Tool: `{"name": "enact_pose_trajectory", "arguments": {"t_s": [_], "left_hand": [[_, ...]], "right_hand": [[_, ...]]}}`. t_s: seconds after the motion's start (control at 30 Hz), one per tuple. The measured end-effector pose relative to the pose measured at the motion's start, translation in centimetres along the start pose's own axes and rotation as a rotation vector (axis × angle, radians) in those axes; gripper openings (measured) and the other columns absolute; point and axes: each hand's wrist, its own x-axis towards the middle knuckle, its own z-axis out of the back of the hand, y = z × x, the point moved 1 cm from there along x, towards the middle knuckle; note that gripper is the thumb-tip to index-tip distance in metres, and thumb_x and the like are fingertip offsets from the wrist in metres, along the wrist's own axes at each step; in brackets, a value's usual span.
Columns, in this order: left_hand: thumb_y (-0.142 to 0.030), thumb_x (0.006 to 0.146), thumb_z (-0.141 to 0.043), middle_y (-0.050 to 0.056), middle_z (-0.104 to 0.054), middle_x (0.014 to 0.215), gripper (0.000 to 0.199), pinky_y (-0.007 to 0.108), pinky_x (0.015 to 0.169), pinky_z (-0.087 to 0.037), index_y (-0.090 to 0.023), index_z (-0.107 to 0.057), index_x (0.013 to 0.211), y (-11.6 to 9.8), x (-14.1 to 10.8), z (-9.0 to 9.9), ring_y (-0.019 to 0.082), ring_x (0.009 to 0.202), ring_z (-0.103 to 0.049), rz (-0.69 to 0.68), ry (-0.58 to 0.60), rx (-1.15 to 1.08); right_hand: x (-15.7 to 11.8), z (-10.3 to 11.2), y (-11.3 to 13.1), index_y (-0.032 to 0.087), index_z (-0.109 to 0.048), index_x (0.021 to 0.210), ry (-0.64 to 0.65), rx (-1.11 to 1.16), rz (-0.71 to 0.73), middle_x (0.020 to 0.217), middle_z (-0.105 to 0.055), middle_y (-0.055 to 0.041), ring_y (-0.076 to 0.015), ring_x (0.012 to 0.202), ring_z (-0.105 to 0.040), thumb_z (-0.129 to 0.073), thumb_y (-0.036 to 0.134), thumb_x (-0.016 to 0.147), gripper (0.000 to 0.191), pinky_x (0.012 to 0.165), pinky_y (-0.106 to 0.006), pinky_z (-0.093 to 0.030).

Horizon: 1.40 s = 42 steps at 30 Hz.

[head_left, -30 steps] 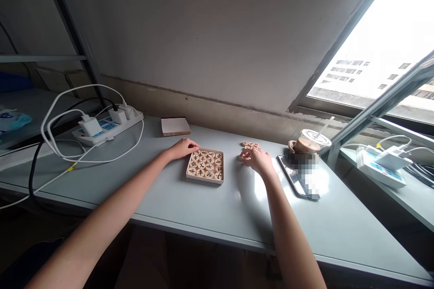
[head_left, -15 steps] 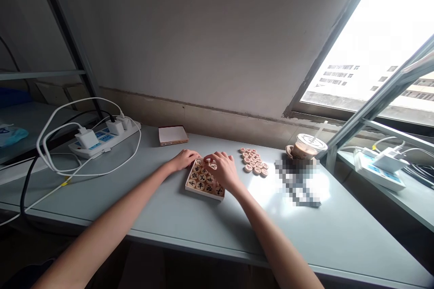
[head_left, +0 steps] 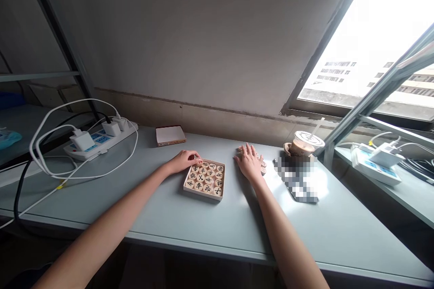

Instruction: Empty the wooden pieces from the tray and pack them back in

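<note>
Xiangqi pieces (head_left: 201,178) sit in rows, filling their shallow open box (head_left: 202,193), and that box lies flat mid-counter, left of the right hand (head_left: 250,165). It's close to square, so I can't pick out a long axis; its near wall slants slightly, the right end closer to the counter's near edge. The written characters face up, turned various ways.

At the far left corner, the left hand (head_left: 183,161) has its curled fingers against the box, right by a red-marked piece (head_left: 200,161); whether they pinch anything, I can't tell. Over to the right, the right hand is spread wide, palm down, its fingers loose and fanned over a cluster of loose pieces (head_left: 263,169), covering most of them; contact is too hidden to call.

Now the room: a bare lane of counter (head_left: 152,212) runs between box and right hand, and a broad band opens from the box to the near edge. Far left of the box, well apart, the box lid (head_left: 170,135) lies hollow side up near the wall (head_left: 203,45). Farther left comes a power strip (head_left: 101,138); right of the loose pieces, a lidded cup (head_left: 303,146) bounds that side.
</note>
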Motion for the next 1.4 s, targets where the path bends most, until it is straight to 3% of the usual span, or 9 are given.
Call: {"name": "enact_pose_trajectory", "arguments": {"t_s": [0.1, 0.23, 0.4, 0.53, 0.73, 0.93, 1.1, 1.23, 1.4], "left_hand": [[-0.05, 0.079, -0.045, 0.005, -0.069, 0.089, 0.037, 0.026, 0.073, -0.043, -0.019, -0.062, 0.088, 0.3, 0.1, 0.0, 0.021, 0.084, -0.061, -0.012, 0.01, -0.014], [-0.046, 0.08, -0.044, 0.004, -0.069, 0.088, 0.034, 0.027, 0.072, -0.043, -0.018, -0.062, 0.088, 0.4, 0.2, 0.0, 0.02, 0.084, -0.061, -0.019, -0.001, -0.009], [-0.045, 0.08, -0.044, 0.004, -0.069, 0.087, 0.034, 0.026, 0.071, -0.042, -0.018, -0.063, 0.087, 0.5, 0.2, 0.0, 0.02, 0.081, -0.061, -0.023, -0.012, 0.015], [-0.045, 0.081, -0.043, 0.004, -0.069, 0.087, 0.034, 0.026, 0.072, -0.042, -0.018, -0.063, 0.089, 0.5, 0.2, 0.1, 0.02, 0.081, -0.061, -0.028, -0.009, 0.009], [-0.05, 0.081, -0.044, 0.004, -0.069, 0.087, 0.038, 0.026, 0.072, -0.042, -0.018, -0.063, 0.088, 0.2, 0.0, 0.1, 0.02, 0.081, -0.061, -0.034, 0.008, 0.014], [-0.05, 0.081, -0.044, 0.004, -0.068, 0.088, 0.038, 0.026, 0.071, -0.042, -0.018, -0.063, 0.089, 0.3, 0.0, 0.1, 0.02, 0.081, -0.061, -0.033, 0.006, 0.022], [-0.05, 0.08, -0.045, 0.004, -0.068, 0.086, 0.038, 0.026, 0.071, -0.042, -0.018, -0.064, 0.091, 0.2, 0.1, 0.2, 0.02, 0.081, -0.06, -0.044, 0.014, 0.04], [-0.051, 0.08, -0.045, 0.004, -0.068, 0.088, 0.04, 0.026, 0.072, -0.042, -0.018, -0.064, 0.092, 0.2, 0.1, 0.2, 0.02, 0.083, -0.06, -0.045, 0.013, 0.03], [-0.05, 0.08, -0.044, 0.004, -0.068, 0.09, 0.04, 0.026, 0.073, -0.042, -0.018, -0.064, 0.092, 0.2, 0.1, 0.2, 0.02, 0.084, -0.059, -0.046, 0.007, 0.037]], "right_hand": [[0.3, -0.7, -1.0, 0.021, -0.036, 0.134, 0.07, 0.014, -0.018, 0.143, -0.032, -0.0093, -0.0285, 0.132, -0.02, -0.031, 0.039, 0.09, 0.048, 0.099, -0.062, -0.014], [0.0, -0.4, -0.2, 0.021, -0.051, 0.118, -0.032, 0.044, 0.113, 0.135, -0.043, -0.0094, -0.0287, 0.127, -0.028, -0.038, 0.031, 0.088, 0.035, 0.099, -0.065, -0.007], [-0.7, 0.4, 1.5, 0.021, -0.058, 0.093, -0.112, 0.078, 0.282, 0.103, -0.063, -0.0076, -0.0237, 0.104, -0.048, -0.044, 0.031, 0.087, 0.018, 0.103, -0.053, -0.008], [-1.0, 0.7, 2.3, 0.022, -0.059, 0.083, -0.143, 0.093, 0.323, 0.088, -0.066, -0.0042, -0.022, 0.094, -0.051, -0.048, 0.035, 0.086, 0.018, 0.098, -0.044, -0.019], [-0.9, 0.7, 2.4, 0.023, -0.062, 0.094, -0.1, 0.132, 0.35, 0.092, -0.066, -0.0042, -0.0212, 0.089, -0.053, -0.047, 0.036, 0.087, 0.021, 0.087, -0.038, -0.026], [-1.5, 2.4, 3.1, 0.026, -0.066, 0.089, -0.13, 0.173, 0.322, 0.095, -0.063, -0.0044, -0.0216, 0.092, -0.049, -0.046, 0.041, 0.087, 0.025, 0.086, -0.037, -0.026], [-3.0, 3.9, 5.7, 0.03, -0.062, 0.101, -0.046, 0.316, 0.511, 0.094, -0.062, -0.0017, -0.0171, 0.089, -0.051, -0.046, 0.042, 0.087, 0.024, 0.079, -0.03, -0.03], [-3.9, 3.5, 7.4, 0.029, -0.061, 0.103, -0.043, 0.247, 0.554, 0.093, -0.063, -0.0031, -0.0184, 0.088, -0.051, -0.047, 0.037, 0.088, 0.022, 0.082, -0.033, -0.027], [-4.2, 2.8, 7.8, 0.029, -0.059, 0.108, -0.05, 0.245, 0.584, 0.095, -0.064, -0.0035, -0.0193, 0.091, -0.05, -0.048, 0.035, 0.088, 0.024, 0.086, -0.036, -0.025]]}}
